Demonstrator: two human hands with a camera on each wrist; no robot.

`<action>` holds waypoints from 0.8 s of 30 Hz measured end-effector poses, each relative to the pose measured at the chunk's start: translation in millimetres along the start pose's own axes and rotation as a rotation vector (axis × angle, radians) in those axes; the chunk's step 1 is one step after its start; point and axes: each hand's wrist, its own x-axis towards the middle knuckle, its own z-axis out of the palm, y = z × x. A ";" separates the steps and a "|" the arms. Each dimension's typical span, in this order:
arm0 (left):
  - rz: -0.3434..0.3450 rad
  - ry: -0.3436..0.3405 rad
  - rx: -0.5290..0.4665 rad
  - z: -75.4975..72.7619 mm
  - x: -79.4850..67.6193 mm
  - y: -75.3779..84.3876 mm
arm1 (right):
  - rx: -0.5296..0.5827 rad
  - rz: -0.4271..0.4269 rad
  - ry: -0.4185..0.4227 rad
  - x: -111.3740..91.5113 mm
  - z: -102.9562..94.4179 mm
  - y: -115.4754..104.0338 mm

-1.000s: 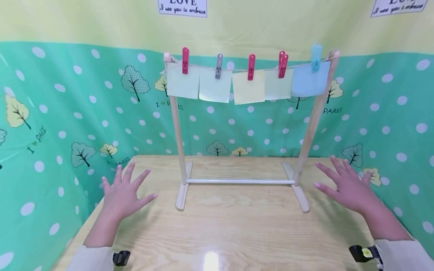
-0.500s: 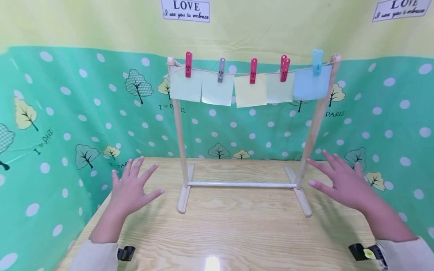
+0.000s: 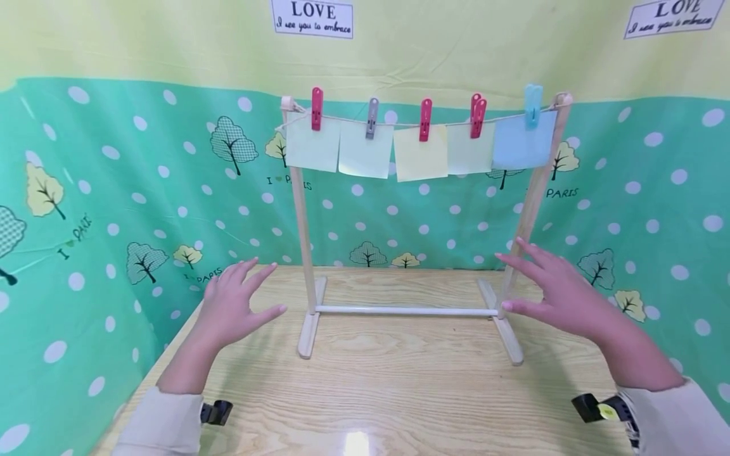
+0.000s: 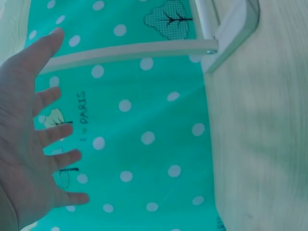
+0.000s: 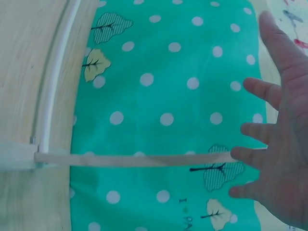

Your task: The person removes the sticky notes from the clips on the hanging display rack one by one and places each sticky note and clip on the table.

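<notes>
Head view: two signs (image 3: 312, 18) read "LOVE I see you to embrace". A wooden rack (image 3: 405, 311) of clipped papers (image 3: 421, 154) stands near the table's (image 3: 365, 386) back edge, tabletop stretching before it. Fingers spread, left hand (image 3: 230, 307) hovers beside it; right hand (image 3: 561, 297), likewise spread, overlaps its right post (image 3: 535, 196), contact unclear.

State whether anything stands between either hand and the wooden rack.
Nothing visible does: a gap separates the left hand from the left post; in the head view the right hand overlaps the right post, contact unclear.

Green-and-yellow printed fabric (image 3: 365, 218) hangs behind a pale wood-grain table (image 3: 399, 373).
</notes>
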 end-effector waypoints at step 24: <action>0.079 0.066 -0.455 -13.1 40.7 42.3 | 0.130 -0.145 0.087 36.4 -19.9 -31.4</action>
